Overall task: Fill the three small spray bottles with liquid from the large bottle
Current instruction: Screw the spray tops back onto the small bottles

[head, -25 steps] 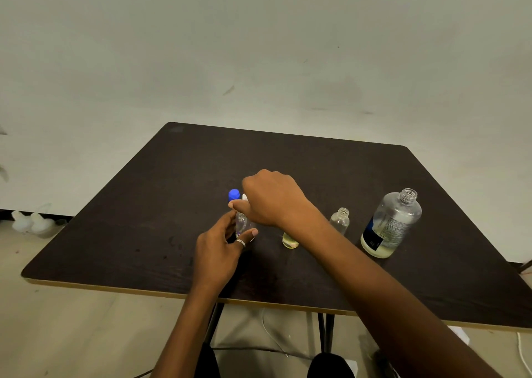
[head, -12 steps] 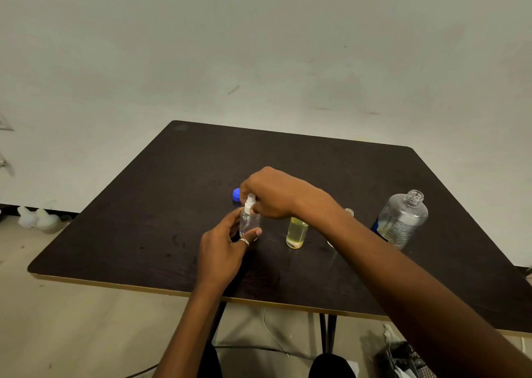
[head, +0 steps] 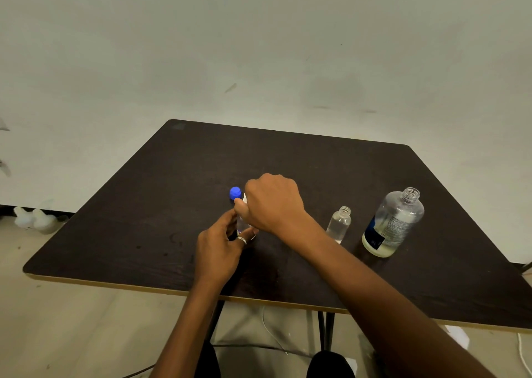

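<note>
On the dark table (head: 316, 164), my left hand (head: 218, 248) holds a small clear spray bottle (head: 241, 225) upright by its body. My right hand (head: 273, 202) grips the white spray top on that bottle from above. A second small bottle (head: 339, 224), uncapped and clear, stands to the right of my right wrist. The large clear bottle (head: 391, 223) with a dark label stands uncapped further right, with a little pale liquid at its bottom. A blue cap (head: 235, 193) lies behind the held bottle. My right forearm hides the third small bottle.
The table's near edge (head: 172, 289) runs just under my forearms. White plastic items (head: 34, 219) sit on the floor at the left by the wall. Cables (head: 273, 337) lie on the floor under the table.
The view shifted, so my right forearm now covers the small bottle with yellow liquid. My right hand has turned over the spray top. The left hand keeps its hold.
</note>
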Available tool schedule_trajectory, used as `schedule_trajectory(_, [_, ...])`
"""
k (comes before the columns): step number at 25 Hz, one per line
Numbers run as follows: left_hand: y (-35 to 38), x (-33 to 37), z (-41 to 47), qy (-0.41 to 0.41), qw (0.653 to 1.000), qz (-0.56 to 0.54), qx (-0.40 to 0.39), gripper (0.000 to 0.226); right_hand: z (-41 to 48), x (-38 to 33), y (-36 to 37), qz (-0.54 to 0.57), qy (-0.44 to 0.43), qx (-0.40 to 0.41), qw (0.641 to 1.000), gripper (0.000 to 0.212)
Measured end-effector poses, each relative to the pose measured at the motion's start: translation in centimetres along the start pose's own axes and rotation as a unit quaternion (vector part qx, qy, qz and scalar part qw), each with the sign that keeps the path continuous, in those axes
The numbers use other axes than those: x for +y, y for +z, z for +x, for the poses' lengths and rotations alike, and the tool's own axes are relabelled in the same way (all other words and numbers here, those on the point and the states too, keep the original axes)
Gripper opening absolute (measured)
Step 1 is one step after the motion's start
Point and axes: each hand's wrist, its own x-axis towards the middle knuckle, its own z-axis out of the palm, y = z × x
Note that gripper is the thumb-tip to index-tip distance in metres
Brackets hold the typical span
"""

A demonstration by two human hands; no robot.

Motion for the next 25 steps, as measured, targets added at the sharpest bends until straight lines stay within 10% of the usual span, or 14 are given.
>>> schedule_trajectory(18, [-0.2,0.2,-0.4,0.001,1.0,-0.026,0.001,0.045,-1.2,-1.8,-0.6,0.028,0.119,0.026,0.992,0.052])
schedule_trajectory(25, [-0.4,0.7,-1.1,-0.063,0.998,-0.027,0.007,0.093,-1.6,3.9,-5.5,0.094,0.177,0.095,0.975,0.071])
